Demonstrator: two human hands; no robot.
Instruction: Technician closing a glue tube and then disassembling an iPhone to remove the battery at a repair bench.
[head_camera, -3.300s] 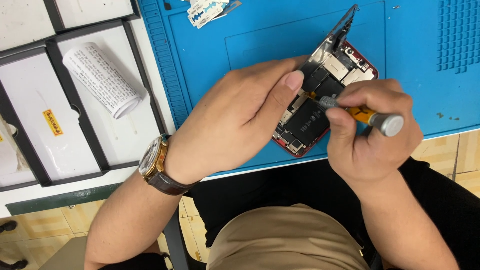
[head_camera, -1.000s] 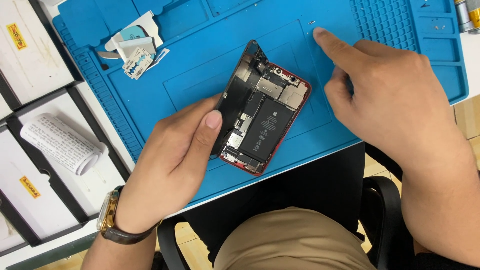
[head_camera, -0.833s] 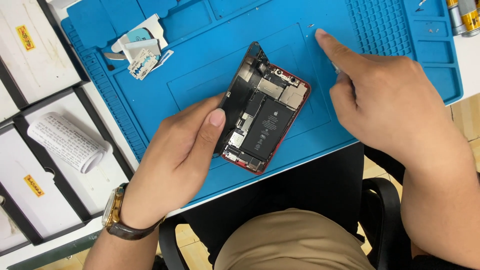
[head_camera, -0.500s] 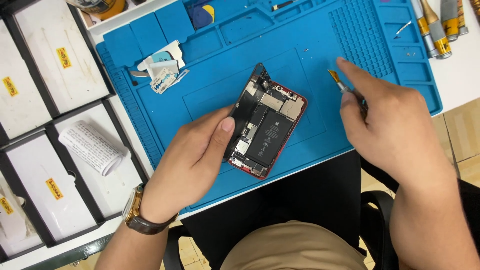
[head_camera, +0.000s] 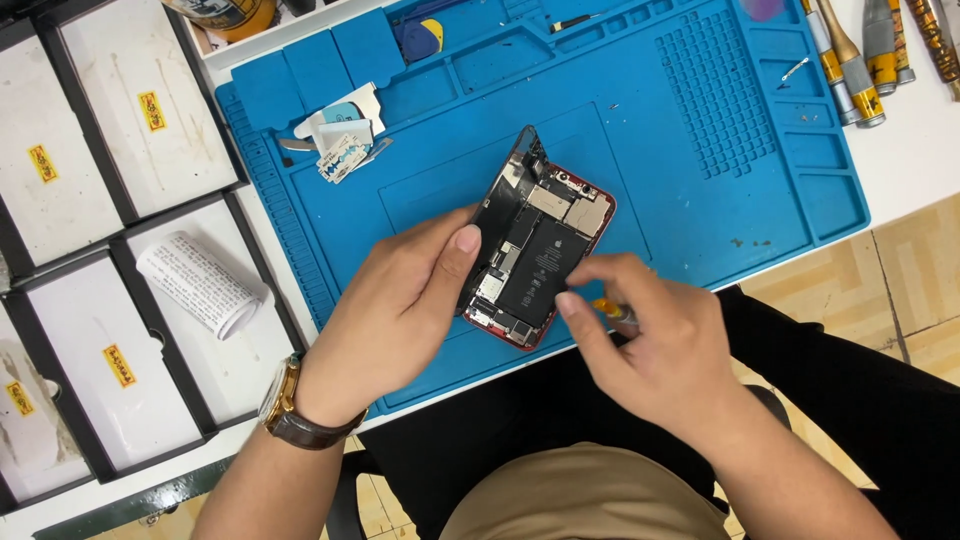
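An opened red phone (head_camera: 545, 255) lies on the blue repair mat (head_camera: 700, 200), its screen panel tilted up along the left side and its black battery and boards showing. My left hand (head_camera: 400, 310) grips the phone's left edge and the raised screen, thumb on the inner parts. My right hand (head_camera: 650, 350) sits at the phone's lower right edge and holds a small screwdriver (head_camera: 612, 310) with an orange collar, its tip against the phone's side. Most of the tool is hidden in my fingers.
Several screwdrivers (head_camera: 850, 60) lie at the mat's top right. Small removed parts and shields (head_camera: 335, 140) rest at its upper left. White trays with black dividers (head_camera: 90, 250) fill the left side; one holds a rolled printed paper (head_camera: 200, 283).
My right hand came back from the mat's upper right area to the phone's lower right edge with the screwdriver. The left hand kept hold of the phone.
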